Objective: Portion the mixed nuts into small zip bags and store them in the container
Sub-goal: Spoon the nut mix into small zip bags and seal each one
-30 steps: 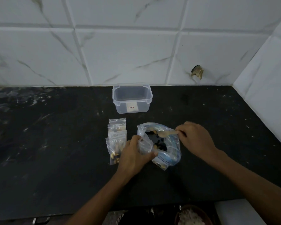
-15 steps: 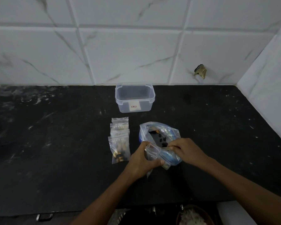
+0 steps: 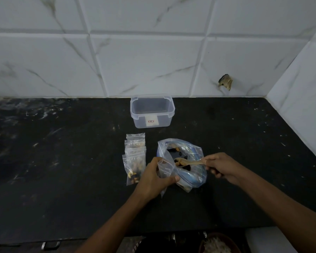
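On the dark tabletop, left hand pinches an open small zip bag beside the large nut bag, right hand fingers pinching a loaded spoon (container behind, filled bags left).

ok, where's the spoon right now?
Head view, centre-right: the spoon is held by the right hand, its loaded bowl over the big nut bag, beside the small bag the left hand holds.

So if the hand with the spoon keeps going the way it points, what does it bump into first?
Probably the small open bag in the left hand: the right hand aims the loaded spoon leftward at it, though depth is unclear.
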The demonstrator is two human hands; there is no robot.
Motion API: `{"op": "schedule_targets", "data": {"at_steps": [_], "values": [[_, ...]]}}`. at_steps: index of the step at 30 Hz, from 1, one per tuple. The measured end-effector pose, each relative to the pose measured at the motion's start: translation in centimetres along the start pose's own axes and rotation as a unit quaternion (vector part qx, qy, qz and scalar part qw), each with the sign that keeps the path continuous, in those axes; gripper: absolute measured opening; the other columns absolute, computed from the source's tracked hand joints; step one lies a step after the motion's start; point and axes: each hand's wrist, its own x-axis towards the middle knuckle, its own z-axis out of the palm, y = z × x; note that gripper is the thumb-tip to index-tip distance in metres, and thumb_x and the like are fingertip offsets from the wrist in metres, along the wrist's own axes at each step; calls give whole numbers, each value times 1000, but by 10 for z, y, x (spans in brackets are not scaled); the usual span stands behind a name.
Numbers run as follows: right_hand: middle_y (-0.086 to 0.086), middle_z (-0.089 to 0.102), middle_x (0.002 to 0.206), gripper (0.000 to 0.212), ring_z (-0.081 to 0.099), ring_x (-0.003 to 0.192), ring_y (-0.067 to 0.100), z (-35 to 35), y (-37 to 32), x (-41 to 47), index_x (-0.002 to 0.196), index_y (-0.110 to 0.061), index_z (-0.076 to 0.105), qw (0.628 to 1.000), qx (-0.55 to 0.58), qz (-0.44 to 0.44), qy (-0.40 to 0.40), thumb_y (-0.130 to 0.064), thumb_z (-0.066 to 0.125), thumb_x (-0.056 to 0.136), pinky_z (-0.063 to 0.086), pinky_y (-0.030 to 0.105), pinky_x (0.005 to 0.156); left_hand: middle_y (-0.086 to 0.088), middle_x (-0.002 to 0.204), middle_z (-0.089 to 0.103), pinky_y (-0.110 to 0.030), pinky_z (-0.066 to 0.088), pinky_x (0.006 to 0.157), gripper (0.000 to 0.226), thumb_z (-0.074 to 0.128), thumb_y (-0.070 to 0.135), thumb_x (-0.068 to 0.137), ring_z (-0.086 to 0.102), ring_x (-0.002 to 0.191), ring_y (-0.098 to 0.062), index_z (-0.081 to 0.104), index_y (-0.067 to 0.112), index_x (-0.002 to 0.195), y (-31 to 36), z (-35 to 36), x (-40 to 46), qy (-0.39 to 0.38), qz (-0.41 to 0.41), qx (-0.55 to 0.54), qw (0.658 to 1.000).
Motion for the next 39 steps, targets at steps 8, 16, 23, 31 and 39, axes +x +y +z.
{"op": "schedule_targets", "data": {"at_steps": [8, 16, 23, 31, 39], "values": [[3, 57, 73, 19, 45, 56, 8, -20, -26, -26, 102, -14, 71, 998, 19, -61, 1, -13, 53, 96, 35, 19, 46, 8, 121, 57, -37, 57, 88, 87, 72, 72, 48, 60, 107, -10, 44, 40, 124, 12, -4, 11, 54, 28, 101, 993], [-6, 62, 69, 19, 52, 53, 0, 3, -52, -57, 96, -23, 72, 961, -172, -211, 43, -20, 54, 96, 39, 17, 51, 7, 122, 51, -36, 54, 88, 73, 81, 54, 66, 54, 108, -11, 44, 36, 127, 26, 5, 14, 68, 36, 141, 987], [-3, 62, 85, 8, 56, 64, 6, 34, -43, -75, 91, -18, 69, 719, -486, -480, 125, -20, 70, 83, 44, 20, 56, 9, 116, 60, -40, 57, 86, 75, 71, 70, 50, 60, 104, -10, 46, 42, 116, 19, 7, 18, 70, 21, 83, 994], [-3, 59, 78, 23, 54, 58, 8, 21, -45, -72, 91, -17, 72, 727, -423, -512, 174, -25, 50, 88, 48, 23, 50, 8, 117, 60, -39, 56, 89, 82, 68, 73, 48, 60, 106, -10, 45, 40, 119, 20, 6, 18, 78, 21, 61, 995], [-4, 57, 82, 15, 55, 68, 10, 4, -22, -19, 95, -18, 71, 816, -380, -364, 239, -19, 56, 93, 50, 31, 61, 6, 124, 57, -37, 57, 90, 80, 72, 72, 50, 60, 108, -10, 47, 40, 119, 7, 5, 7, 58, 23, 32, 998]]}}
